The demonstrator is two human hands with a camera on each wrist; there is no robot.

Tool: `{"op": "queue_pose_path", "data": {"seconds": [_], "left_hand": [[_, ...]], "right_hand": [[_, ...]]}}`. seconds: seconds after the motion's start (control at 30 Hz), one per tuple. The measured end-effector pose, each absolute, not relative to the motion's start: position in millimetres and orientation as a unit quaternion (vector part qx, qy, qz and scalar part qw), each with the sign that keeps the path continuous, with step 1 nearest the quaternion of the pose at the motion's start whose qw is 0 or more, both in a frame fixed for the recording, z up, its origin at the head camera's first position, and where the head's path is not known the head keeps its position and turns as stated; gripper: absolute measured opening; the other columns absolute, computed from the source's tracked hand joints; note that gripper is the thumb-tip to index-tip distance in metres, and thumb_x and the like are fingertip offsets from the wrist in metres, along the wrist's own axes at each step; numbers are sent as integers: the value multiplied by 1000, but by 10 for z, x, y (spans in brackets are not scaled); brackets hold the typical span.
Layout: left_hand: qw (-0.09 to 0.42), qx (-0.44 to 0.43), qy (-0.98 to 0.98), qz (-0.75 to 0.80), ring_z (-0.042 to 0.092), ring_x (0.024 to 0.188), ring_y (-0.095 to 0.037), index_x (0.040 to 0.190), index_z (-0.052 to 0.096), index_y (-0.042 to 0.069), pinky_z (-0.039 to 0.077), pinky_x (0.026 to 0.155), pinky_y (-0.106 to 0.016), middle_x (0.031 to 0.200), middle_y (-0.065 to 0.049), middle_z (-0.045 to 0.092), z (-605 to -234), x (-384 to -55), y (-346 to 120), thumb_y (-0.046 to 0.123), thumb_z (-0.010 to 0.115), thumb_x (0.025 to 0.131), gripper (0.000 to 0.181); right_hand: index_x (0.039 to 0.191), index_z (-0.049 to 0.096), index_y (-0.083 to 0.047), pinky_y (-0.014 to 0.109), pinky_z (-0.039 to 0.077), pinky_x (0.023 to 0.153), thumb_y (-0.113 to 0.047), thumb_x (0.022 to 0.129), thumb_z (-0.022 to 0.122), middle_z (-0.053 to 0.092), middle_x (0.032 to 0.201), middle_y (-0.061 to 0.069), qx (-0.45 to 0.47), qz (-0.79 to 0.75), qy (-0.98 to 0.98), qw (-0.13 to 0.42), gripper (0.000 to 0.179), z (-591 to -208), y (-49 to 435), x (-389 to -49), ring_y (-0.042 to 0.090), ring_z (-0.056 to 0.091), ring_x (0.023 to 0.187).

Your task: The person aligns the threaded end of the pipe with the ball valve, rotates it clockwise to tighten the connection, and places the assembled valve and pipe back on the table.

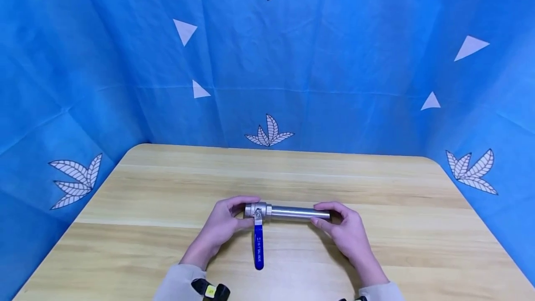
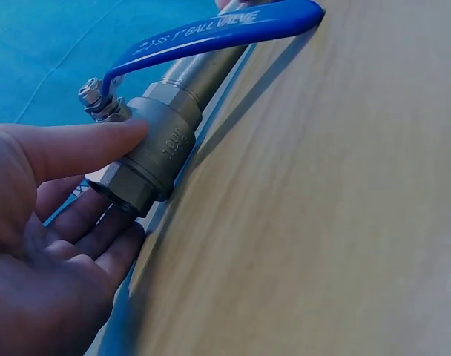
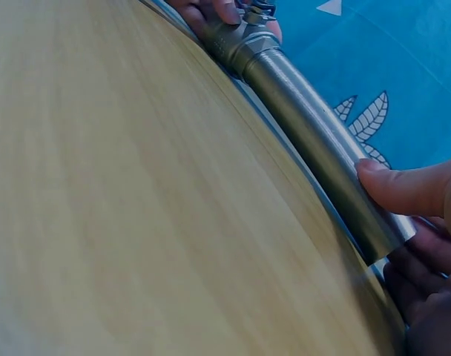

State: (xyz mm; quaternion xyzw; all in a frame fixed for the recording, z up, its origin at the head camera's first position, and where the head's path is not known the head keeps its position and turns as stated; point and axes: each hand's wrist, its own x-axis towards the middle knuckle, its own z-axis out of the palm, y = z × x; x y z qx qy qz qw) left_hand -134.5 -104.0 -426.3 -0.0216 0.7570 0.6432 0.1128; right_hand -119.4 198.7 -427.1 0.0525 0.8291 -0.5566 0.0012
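Note:
A steel ball valve (image 1: 257, 209) with a blue lever handle (image 1: 259, 247) is joined to a straight metal pipe (image 1: 294, 212) on its right. The handle points toward the person and bears the words "1" BALL VALVE". My left hand (image 1: 223, 222) grips the valve body between thumb and fingers; in the left wrist view the thumb (image 2: 92, 148) presses on its side beside the hexagonal open end. Around the pipe's free right end, my right hand (image 1: 344, 229) holds with its thumb (image 3: 396, 185) on one side and fingers on the other, partly hidden behind the pipe.
The light wooden table (image 1: 167, 185) spreads around both hands. Behind it and at both sides hangs a blue curtain (image 1: 355, 59) printed with white leaves and triangles. A dark wrist camera (image 1: 211, 289) sits on the left sleeve.

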Motion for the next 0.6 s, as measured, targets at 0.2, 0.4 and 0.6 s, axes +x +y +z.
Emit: {"op": "queue_pose_path", "data": {"seconds": [0.2, 0.4, 0.6], "left_hand": [[115, -13, 757, 643, 61, 141, -37, 126, 80, 20, 45, 123, -57, 139, -5, 72, -4238, -1370, -1041, -6, 82, 82, 51], [122, -17, 751, 649, 57, 145, -42, 128, 79, 20, 42, 125, -59, 144, -7, 69, -4254, -1359, -1048, -6, 83, 81, 53], [122, -12, 741, 660, 56, 147, -39, 135, 74, 18, 43, 125, -52, 150, -9, 66, -4256, -1308, -1104, -15, 73, 77, 66]], "right_hand": [[116, 82, -17, 19, 50, 98, -16, 84, 92, 79, 119, 2, 52, -548, 835, -6, 34, -4278, 1997, -1183, 9, 67, 109], [115, 82, -18, 19, 50, 100, -15, 84, 92, 80, 119, 1, 49, -544, 838, -11, 34, -4299, 2000, -1153, 7, 67, 110], [121, 81, -20, 21, 52, 110, -17, 88, 89, 77, 133, -2, 45, -549, 835, -11, 34, -4300, 2047, -1062, 12, 69, 124]]}}
